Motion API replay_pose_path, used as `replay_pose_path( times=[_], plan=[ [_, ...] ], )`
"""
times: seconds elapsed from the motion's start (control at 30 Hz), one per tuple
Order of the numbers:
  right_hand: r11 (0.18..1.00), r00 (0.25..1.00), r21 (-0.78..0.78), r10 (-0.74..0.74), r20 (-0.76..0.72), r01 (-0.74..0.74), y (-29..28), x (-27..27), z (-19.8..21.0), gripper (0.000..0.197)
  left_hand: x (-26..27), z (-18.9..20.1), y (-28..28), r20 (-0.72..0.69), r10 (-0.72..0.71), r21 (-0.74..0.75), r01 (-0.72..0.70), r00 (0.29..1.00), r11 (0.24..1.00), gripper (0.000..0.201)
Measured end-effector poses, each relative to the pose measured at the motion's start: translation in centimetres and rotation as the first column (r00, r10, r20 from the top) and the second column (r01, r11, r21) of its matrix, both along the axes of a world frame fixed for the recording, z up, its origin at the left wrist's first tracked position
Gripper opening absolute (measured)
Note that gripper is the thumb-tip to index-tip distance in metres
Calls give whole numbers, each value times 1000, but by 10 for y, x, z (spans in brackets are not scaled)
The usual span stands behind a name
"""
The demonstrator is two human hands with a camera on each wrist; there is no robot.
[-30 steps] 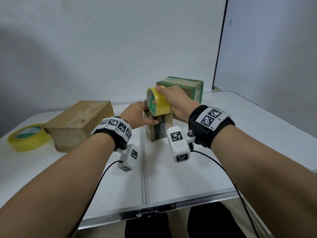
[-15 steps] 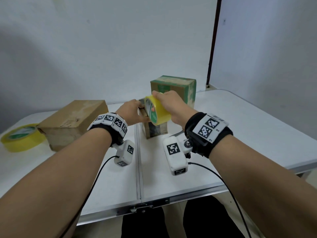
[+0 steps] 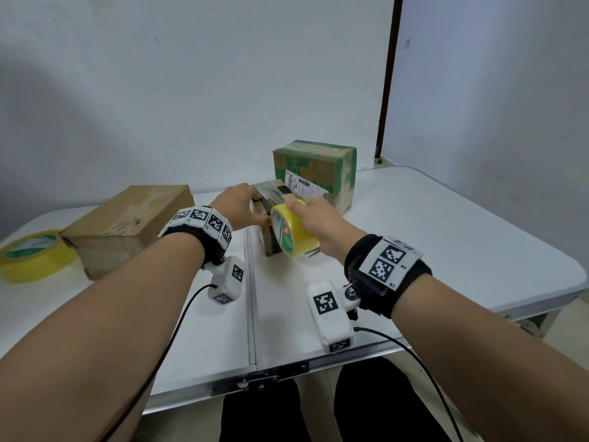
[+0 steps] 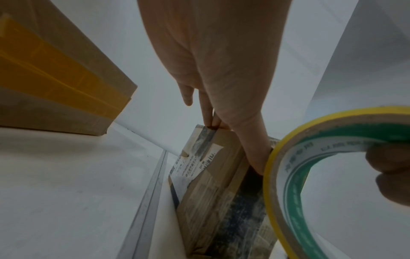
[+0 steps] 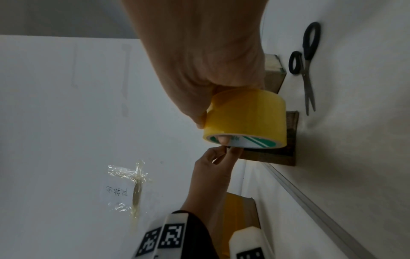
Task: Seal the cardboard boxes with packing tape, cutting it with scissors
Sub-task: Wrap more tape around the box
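Note:
A small taped cardboard box (image 3: 271, 194) with a barcode label stands at the table's middle. My left hand (image 3: 240, 204) holds its left near corner, fingers over the top edge and thumb on the near face (image 4: 255, 154). Against that near face my right hand (image 3: 318, 218) grips a yellow tape roll (image 3: 294, 236), with a finger inside the core (image 5: 223, 140). From the left wrist the roll (image 4: 332, 138) fills the right side, beside the box (image 4: 210, 201). Black-handled scissors (image 5: 307, 66) lie on the table right of the box.
A green-printed box (image 3: 318, 167) stands just behind the small one. A longer brown box (image 3: 127, 224) lies to the left, with a second yellow tape roll (image 3: 32, 256) beyond it. A metal seam (image 3: 251, 298) splits the white table (image 3: 446, 234).
My right hand has brought the tape roll down from the box's top edge and toward me, over the near face. My left hand stays on the box.

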State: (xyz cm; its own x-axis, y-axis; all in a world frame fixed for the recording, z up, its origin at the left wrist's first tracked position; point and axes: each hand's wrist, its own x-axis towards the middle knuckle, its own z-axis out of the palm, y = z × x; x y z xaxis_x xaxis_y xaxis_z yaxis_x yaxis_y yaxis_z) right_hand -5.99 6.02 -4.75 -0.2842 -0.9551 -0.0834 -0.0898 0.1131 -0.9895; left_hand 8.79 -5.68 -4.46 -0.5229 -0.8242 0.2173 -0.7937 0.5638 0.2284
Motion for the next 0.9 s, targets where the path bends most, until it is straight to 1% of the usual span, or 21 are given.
replay_pose_path(
  times=[0.23,0.4,0.6,0.73,0.83,0.9],
  plan=[
    [999,999,21,31,-7,-31,10,5,-5,26,0,0,-1,31,-1,1,1,1000,1000,63],
    [1000,1000,12,6,-28,-6,12,12,-15,37,-1,2,0,30,4,-8,-4,1000,1000,69],
    [999,999,37,7,-40,-5,18,12,-18,39,-1,0,6,0,-10,-11,10,1000,1000,65],
    [999,1000,48,15,-7,-14,18,12,-25,36,-1,1,8,-12,-18,-5,18,1000,1000,67],
    [997,999,77,12,-46,-9,17,10,-28,34,-1,-1,9,-36,-27,-4,27,999,1000,67],
    [997,999,80,23,-28,-20,15,8,-27,38,0,-2,9,-56,-31,17,32,998,999,68]
  ],
)
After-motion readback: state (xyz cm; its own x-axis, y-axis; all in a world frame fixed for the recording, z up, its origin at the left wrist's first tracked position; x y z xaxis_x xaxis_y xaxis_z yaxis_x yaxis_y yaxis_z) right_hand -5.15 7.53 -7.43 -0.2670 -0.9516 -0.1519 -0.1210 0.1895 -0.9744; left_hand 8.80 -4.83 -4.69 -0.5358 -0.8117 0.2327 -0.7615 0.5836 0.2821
